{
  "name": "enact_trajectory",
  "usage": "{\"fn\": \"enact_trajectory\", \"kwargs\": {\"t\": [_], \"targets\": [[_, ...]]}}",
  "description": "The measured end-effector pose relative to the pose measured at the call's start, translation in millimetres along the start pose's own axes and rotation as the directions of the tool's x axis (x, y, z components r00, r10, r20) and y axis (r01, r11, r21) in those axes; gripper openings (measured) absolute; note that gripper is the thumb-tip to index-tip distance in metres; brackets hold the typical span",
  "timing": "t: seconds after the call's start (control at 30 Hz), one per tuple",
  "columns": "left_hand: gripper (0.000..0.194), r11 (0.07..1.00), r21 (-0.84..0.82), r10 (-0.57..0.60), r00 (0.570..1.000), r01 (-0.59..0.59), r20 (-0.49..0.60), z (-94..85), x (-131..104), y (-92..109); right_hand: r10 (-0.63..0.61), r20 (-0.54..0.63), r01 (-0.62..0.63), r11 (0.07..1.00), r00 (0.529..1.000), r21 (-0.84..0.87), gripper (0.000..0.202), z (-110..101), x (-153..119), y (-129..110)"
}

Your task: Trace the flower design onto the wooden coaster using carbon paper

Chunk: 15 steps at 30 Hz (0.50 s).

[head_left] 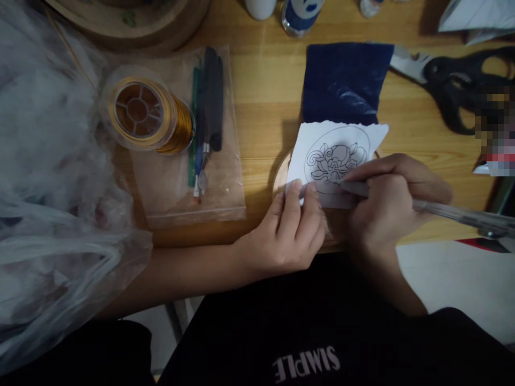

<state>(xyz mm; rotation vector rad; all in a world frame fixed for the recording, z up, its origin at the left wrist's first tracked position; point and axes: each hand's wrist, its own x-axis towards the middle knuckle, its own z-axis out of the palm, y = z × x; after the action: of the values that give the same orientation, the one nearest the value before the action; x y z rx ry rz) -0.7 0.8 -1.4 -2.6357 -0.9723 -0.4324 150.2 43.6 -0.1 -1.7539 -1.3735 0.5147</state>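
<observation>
White paper [298, 145] with a flower drawing inside an oval lies over a round wooden piece [280, 174] near the table's front edge. My left hand [295, 228] presses the paper's lower left corner with its fingertips. In my right hand [388, 201] is a clear pen [450, 210], its tip on the lower part of the drawing. A dark blue sheet [344, 80] lies just beyond the paper, its near edge meeting the paper's wavy top edge.
Black scissors [454, 80] lie at the right. At the left stand a spool of golden wire [177, 126] and thin tools [213, 96] on a clear bag [164, 198]. A large plastic bag [60, 187] covers the far left. Bottles [300, 19] stand at the back.
</observation>
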Motion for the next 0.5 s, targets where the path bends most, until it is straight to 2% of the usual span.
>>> {"fn": "enact_trajectory", "kwargs": {"t": [0.3, 0.5], "targets": [[0.035, 1.0, -0.012, -0.002, 1.0, 0.002, -0.003, -1.0, 0.4, -0.3, -0.096, -0.051, 0.095, 0.995, 0.994, -0.017, 0.03, 3.4, -1.1, 3.9], [0.034, 1.0, -0.015, -0.001, 1.0, 0.002, 0.006, -0.9, 0.2, 0.1, -0.084, -0.03, 0.084, 0.996, 0.996, -0.014, 0.032, 2.3, -1.7, 4.4]]}}
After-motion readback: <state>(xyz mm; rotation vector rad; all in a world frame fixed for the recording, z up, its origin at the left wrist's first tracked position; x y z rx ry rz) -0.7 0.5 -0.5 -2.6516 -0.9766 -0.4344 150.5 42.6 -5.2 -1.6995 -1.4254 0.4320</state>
